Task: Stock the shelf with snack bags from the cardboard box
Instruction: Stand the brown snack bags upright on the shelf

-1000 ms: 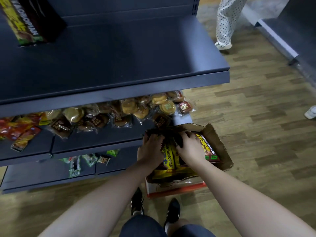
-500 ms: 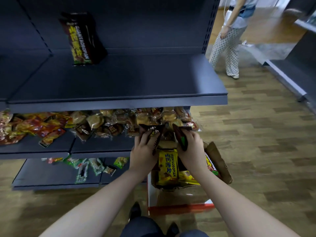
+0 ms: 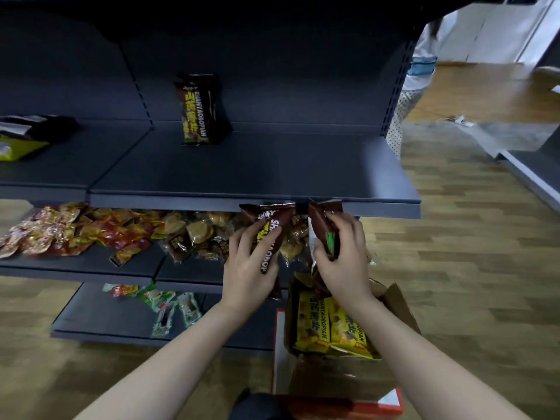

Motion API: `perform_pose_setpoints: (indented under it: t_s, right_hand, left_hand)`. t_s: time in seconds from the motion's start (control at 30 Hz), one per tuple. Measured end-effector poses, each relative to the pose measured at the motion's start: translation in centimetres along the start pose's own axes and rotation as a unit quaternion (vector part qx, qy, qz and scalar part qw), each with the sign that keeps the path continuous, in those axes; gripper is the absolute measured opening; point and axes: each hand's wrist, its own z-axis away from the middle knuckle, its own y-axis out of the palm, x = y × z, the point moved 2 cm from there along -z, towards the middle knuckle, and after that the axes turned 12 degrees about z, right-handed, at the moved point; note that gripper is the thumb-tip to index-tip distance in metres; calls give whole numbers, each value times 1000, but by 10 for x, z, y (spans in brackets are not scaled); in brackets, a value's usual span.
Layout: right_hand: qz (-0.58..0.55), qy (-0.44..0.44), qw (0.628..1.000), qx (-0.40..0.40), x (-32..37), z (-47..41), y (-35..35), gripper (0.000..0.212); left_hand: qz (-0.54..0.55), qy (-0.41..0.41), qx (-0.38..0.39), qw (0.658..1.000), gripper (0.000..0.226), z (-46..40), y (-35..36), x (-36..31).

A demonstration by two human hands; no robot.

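Now left hand point(image 3: 247, 268) grips a dark brown foil snack bag w/ yellow lettering point(image 3: 268, 234), fingers curled round its lower half, and right hand point(image 3: 344, 262) pinches a second dark brown snack bag w/ a green patch point(image 3: 324, 228); both bag tops sit just at the front lip of the dark grey metal shelf point(image 3: 254, 174). Below that shelf & under the right wrist, the open brown cardboard box point(image 3: 397, 307) holds yellow snack bags point(image 3: 330, 325). On the shelf, near its back wall, one upright brown bag of the same kind point(image 3: 197, 110); one level under it, loose clear-wrapped pastries point(image 3: 197, 231) & red-orange packets point(image 3: 60, 228).
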Motion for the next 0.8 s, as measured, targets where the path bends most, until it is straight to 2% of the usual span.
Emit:
perform_pose_setpoints:
  t_s: [0.3,0.6,0.8]
  right_hand:
    - [-27,-30,999,-22,44,-41,8,47]
    - [-19,-61,996,-56,86,-98,50,47]
    - [5,-52,996,-75,113,-134,82,46]
  left_hand:
    - [-1,-6,-71,997,61,-45,-35,18]
    - [-5,3,-114,993,61,-108,-61,73]
    - [24,-42,-123,991,60,-149,-73,110]
